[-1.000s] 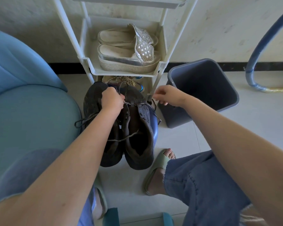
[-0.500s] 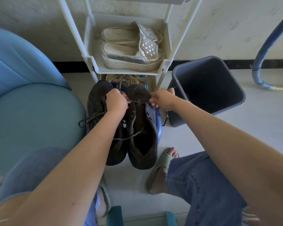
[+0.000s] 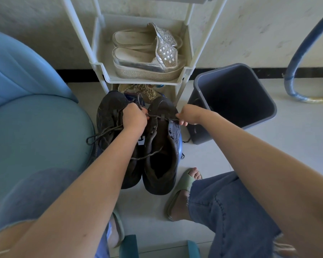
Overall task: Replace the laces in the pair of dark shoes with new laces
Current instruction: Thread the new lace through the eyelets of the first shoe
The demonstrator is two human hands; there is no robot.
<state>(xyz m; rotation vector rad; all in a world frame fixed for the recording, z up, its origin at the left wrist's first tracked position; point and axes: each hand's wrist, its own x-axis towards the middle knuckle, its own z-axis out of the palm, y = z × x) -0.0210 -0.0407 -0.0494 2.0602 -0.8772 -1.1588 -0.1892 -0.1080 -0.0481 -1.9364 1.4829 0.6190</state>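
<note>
So far left there's a blue seat (image 3: 35,127), and right next to it the two dark shoes sit side by side on the floor (image 3: 222,155), toes pointing at the shoe rack (image 3: 99,66). The left shoe (image 3: 108,116) has a loose lace (image 3: 101,135) flopping out in a loop toward the seat. The left hand (image 3: 134,118) is balled up over the gap between the shoes, fingers curled tight round one end of a lace (image 3: 155,116). That lace runs pretty much straight across the front of the right shoe (image 3: 160,149), through a little tab on the tongue, over to the right hand (image 3: 189,115), which pinches the other end between thumb and fingertips just off the shoe's outer edge. So both hands are closed on the same lace with it stretched between them. Another strand droops across the right shoe's opening. Up on the rack's tray there's a pair of silver sandals (image 3: 147,53). Just right of the rack stands a grey bin (image 3: 231,101), tipped a bit. A foot in a green slide (image 3: 187,180) sits beside the right shoe, and a blue hose (image 3: 296,53) curves along the far right wall.
</note>
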